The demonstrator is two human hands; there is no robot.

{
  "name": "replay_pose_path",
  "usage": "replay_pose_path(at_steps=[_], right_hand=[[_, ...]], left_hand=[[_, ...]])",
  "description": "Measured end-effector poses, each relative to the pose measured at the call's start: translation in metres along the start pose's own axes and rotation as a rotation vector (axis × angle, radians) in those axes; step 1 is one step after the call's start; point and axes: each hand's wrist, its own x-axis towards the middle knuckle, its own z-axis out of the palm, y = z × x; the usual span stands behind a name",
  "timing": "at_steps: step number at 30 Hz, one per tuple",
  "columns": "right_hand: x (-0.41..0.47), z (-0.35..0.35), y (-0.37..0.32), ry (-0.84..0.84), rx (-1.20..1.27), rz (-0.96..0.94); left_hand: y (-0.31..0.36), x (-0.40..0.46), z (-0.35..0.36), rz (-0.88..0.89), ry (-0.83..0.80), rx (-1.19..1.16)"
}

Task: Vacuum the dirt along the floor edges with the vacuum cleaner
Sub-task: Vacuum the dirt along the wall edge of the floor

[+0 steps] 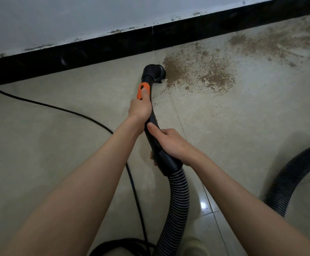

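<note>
While both hands grip the wand | left hand, right hand curled round it | nozzle at dirt patch edge | next: likely sweep right along skirting

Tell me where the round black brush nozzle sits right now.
In the head view, the round black brush nozzle sits on the tiled floor at upper centre, just short of the black skirting board, touching the left edge of the brown dirt patch.

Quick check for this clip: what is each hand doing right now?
Left hand: grips the vacuum wand just below its orange slider.
Right hand: grips the wand's lower end, above the ribbed hose.
</note>
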Motion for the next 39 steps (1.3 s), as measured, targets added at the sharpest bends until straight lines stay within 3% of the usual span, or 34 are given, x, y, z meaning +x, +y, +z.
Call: replay_pose_path(at_steps=[6,13,24,27,32,39], right_hand=[[0.015,-0.002,-0.013,0.001,0.016,-0.033],[0.002,0.023,0.002,-0.011,-0.013,-0.03],[-0.028,0.101,-0.005,-0.155,-0.026,-0.036],[-0.029,0.113,-0.008,-0.18,-0.096,-0.06],[-0.033,0.134,0.002,-0.177,-0.283,-0.095],[-0.055,0.129,0.017,-0.121,-0.223,-0.069]], left_hand=[[0.016,0.014,-0.004,0.043,0.043,0.049],[-0.017,0.005,-0.017,0.025,0.006,-0.041],[-0.051,-0.023,-0.108,-0.094,-0.026,-0.181],[-0.062,-0.031,-0.123,-0.104,0.038,-0.201],[-0.086,-0.045,-0.133,-0.087,0.112,-0.227],[-0.094,-0.06,-0.117,-0.072,0.095,-0.167]])
